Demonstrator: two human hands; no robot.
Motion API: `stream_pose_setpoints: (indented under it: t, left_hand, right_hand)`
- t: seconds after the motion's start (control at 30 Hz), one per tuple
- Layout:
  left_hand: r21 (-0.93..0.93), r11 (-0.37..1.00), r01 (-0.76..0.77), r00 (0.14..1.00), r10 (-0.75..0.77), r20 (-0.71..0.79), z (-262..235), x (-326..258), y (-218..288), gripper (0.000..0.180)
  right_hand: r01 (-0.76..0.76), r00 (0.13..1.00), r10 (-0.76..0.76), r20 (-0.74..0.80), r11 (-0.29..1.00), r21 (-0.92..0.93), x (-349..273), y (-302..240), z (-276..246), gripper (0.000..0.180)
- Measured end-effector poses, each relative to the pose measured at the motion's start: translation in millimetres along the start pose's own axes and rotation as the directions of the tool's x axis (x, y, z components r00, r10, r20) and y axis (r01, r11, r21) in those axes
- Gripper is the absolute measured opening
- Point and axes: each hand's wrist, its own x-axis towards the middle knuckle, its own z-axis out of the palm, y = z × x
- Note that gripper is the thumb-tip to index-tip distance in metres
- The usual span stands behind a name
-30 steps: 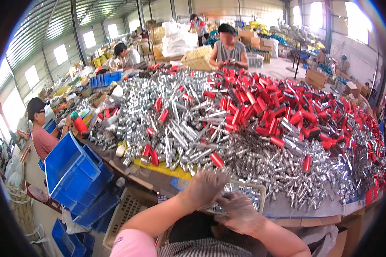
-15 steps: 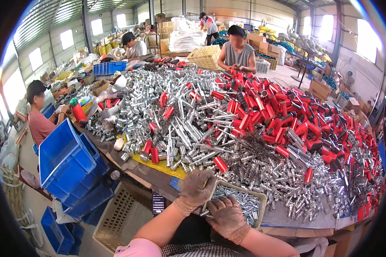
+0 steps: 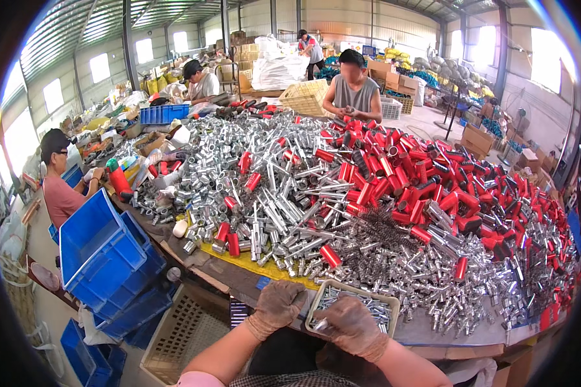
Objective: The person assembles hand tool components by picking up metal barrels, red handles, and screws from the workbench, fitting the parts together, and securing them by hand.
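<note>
A shallow beige tray (image 3: 396,309) full of small silver metal pins (image 3: 379,307) stands at the near edge of the table. My right hand (image 3: 351,326), in a soiled work glove, is over the tray's left part with its fingers closed. A silvery blur shows at its fingertips, too smeared to name. To the left of the tray is my left hand (image 3: 279,307), gloved too, its fingers curled together; whatever they may hold is hidden. Beyond both hands spreads a big heap of silver metal parts (image 3: 277,219), with red cylinders and grips (image 3: 394,168) on its right side.
Stacked blue bins (image 3: 100,248) stand to the left, beside a beige perforated crate (image 3: 187,329) below the table edge. A yellow sheet (image 3: 258,259) lies under the heap's near side. One person (image 3: 355,93) works across the table, another (image 3: 64,187) at the left.
My right hand has lifted off the tray's near left edge and closed above the pins. My left hand has moved slightly down and left, away from the tray.
</note>
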Motion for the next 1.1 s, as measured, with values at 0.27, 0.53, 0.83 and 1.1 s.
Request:
stream_pose_setpoints:
  t: [0.27, 0.53, 0.83, 1.1]
  left_hand:
    - [0.09, 0.993, -0.081, 0.989, 0.069, 0.128, -1.5, 13.4, -14.3, 0.026]
    - [0.616, 0.765, 0.19, 0.981, -0.12, -0.154, -30.0, 35.1, -84.8, 0.011]
    - [0.775, 0.431, 0.462, 0.793, -0.592, -0.144, -9.1, 67.6, -164.4, 0.026]
    - [0.546, 0.819, 0.175, 0.98, -0.2, -0.014, -29.1, 109.6, -84.7, 0.022]
  right_hand:
    - [0.115, 0.457, 0.573, -0.68, 0.72, 0.684, -51.4, 3.7, -55.4, 0.077]
    - [-0.087, 0.433, 0.699, -0.569, 0.661, 0.746, -124.6, 21.2, -58.5, 0.058]
    - [0.263, 0.372, 0.691, -0.62, 0.562, 0.784, -155.8, 75.6, -20.4, 0.059]
    - [-0.081, 0.263, 0.747, -0.611, 0.648, 0.757, -149.0, 61.4, -17.4, 0.063]
